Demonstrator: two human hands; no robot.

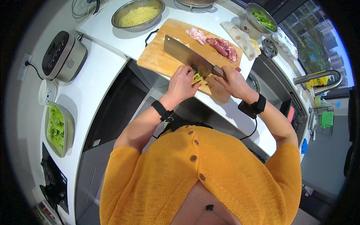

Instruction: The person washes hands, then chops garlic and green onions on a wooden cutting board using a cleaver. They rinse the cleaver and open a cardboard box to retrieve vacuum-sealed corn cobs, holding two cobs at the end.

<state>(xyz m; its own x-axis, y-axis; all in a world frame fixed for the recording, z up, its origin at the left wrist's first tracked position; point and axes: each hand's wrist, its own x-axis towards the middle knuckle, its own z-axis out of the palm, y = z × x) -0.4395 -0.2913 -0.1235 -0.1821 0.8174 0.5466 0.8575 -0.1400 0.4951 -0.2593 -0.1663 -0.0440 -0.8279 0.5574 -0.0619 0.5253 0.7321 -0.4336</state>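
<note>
My right hand (232, 83) grips the handle of a cleaver (187, 53), whose broad blade points to the upper left over a wooden cutting board (157, 60). Chopped green pieces (199, 75) lie by the blade's lower edge. My left hand (182, 83) is beside them, fingers bent close to the blade; whether it pinches any greens cannot be told. Behind the blade, pale diced meat (196, 35) and a heap of red meat (222, 48) rest on the board. Some finely chopped pale bits (184, 43) lie partly hidden behind the cleaver.
A metal bowl of pale yellow shreds (139, 17) stands beyond the board. At the right are a cloth (239, 39), a bowl of green pieces (261, 20), and a sink with a faucet (317, 77). A rice cooker (64, 56) and a lettuce container (67, 135) stand left.
</note>
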